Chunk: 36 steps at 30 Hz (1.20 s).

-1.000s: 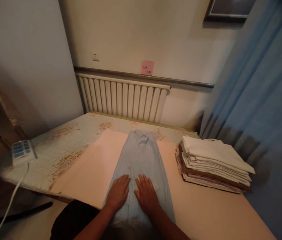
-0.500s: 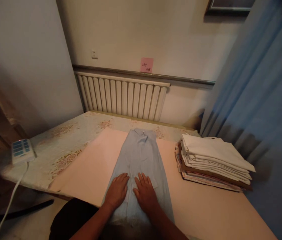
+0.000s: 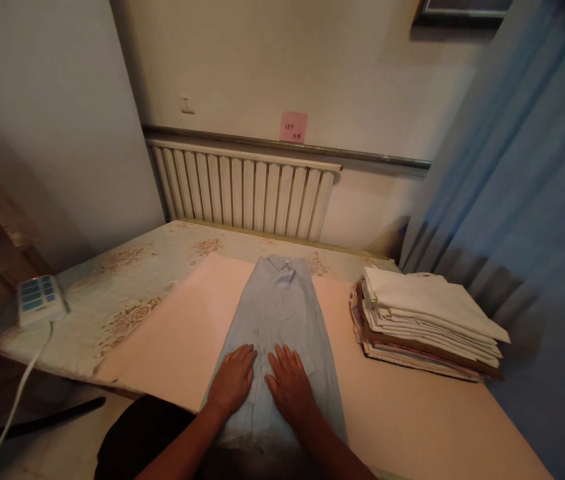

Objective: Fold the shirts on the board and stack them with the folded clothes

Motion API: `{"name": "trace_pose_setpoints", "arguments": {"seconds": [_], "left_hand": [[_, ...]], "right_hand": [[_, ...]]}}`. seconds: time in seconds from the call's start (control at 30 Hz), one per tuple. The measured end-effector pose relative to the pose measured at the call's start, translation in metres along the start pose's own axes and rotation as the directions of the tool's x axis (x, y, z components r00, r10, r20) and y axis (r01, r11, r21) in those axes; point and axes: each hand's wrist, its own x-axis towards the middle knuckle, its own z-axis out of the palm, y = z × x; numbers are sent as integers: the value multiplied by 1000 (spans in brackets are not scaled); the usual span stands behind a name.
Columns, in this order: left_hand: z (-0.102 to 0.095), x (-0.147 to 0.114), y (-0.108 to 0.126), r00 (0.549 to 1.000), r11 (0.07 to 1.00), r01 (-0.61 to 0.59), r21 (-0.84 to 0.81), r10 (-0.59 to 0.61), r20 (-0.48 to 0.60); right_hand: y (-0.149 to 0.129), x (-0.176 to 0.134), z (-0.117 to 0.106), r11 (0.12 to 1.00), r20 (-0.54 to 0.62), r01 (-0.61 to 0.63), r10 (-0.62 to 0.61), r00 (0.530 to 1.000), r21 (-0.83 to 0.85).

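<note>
A light blue collared shirt lies lengthwise before me, its sides folded in and its collar at the far end. My left hand rests flat on the left half of the shirt, fingers stretched forward. On the right half lies my right hand, palm down with fingers slightly spread. Both hands press on the cloth without gripping it. Beneath the shirt is a pale pink sheet. The near hem hangs by the table edge, partly hidden by my forearms.
A stack of folded white and coloured cloth stands on the right. A power strip with a white cord sits at the left edge of the flowered tablecloth. Behind the table is a radiator; a blue curtain hangs at right.
The view has shifted very slightly. Both hands stay at the same places on the shirt, and the shirt lies as before.
</note>
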Motion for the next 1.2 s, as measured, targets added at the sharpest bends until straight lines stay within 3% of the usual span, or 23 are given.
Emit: {"name": "trace_pose_setpoints", "arguments": {"seconds": [1.2], "left_hand": [[3,-1,-2,1000,1000,-13,-4,13,-13]], "right_hand": [[1,-3,3,1000,-8,-4,4,1000,0]]}}
